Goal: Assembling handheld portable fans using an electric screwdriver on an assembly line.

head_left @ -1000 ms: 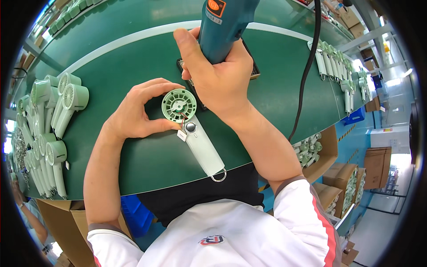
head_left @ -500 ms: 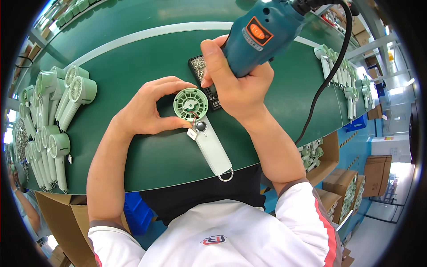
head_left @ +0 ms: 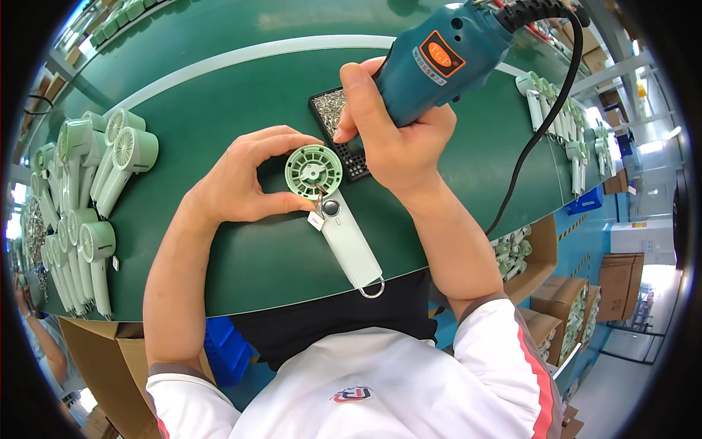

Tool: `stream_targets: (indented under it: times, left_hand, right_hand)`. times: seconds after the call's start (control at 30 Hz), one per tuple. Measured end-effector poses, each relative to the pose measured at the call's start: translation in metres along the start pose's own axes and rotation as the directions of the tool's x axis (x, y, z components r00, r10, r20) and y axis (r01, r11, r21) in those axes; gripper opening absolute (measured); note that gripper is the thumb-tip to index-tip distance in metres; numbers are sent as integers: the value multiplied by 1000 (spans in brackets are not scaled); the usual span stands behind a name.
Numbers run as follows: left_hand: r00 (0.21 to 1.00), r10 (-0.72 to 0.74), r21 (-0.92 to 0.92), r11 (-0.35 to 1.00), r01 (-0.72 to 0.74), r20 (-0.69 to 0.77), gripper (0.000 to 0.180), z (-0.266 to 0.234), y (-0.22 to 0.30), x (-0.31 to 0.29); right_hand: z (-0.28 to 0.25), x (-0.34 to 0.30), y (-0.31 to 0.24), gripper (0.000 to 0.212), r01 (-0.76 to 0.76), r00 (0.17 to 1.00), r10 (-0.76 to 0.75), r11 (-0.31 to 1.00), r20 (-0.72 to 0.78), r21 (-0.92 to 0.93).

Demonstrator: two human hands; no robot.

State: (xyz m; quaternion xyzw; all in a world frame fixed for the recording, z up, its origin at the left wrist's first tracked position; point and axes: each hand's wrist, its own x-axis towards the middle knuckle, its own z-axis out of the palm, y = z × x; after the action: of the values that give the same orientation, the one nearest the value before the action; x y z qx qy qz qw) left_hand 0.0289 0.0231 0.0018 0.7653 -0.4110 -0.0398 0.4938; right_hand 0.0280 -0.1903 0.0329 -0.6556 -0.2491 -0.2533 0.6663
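My left hand [head_left: 252, 175] curves around the round green head of a handheld fan [head_left: 352, 245], thumb below and fingers above. The fan lies on the green bench with its pale handle slanting toward me and a metal loop at the handle's end. Its open head shows inner parts, and a wire with a small white tag hangs beside a dark button. My right hand [head_left: 398, 139] wraps around a teal electric screwdriver [head_left: 439, 58] with a black cord. The tool's tip points down over a black screw tray [head_left: 329, 110] filled with small screws; the tip itself is hidden by my fingers.
Several green fans [head_left: 135, 150] stand in a cluster on the bench at the left. More fans [head_left: 552, 110] lie at the right edge. The black cord [head_left: 534, 139] hangs down on the right. Cardboard boxes [head_left: 559, 307] with fan parts and a blue bin [head_left: 225, 351] are below the bench.
My right hand and the electric screwdriver have shifted slightly right and down, uncovering more of the tray's left part. My left hand and the fan stay in place.
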Motion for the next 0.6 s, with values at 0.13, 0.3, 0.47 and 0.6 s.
stream_targets:
  times: [0.13,0.3,0.47,0.6]
  left_hand:
    - [1000,-1,-4,1000,1,-7,64,0,0,0]
    - [1000,10,13,1000,-10,-9,63,0,-1,-1]
    - [1000,23,20,1000,-23,-8,66,0,-6,-4]
    - [1000,10,4,1000,-10,16,69,-1,-4,-4]
  right_hand:
    - [-1,3,-3,10,-14,1000,14,1000,-1,26]
    - [-2,6,-6,11,-17,1000,17,999,-8,29]
    - [0,8,-13,11,-63,994,66,997,-86,40]
    - [-1,15,-17,11,-39,993,48,996,-112,80]
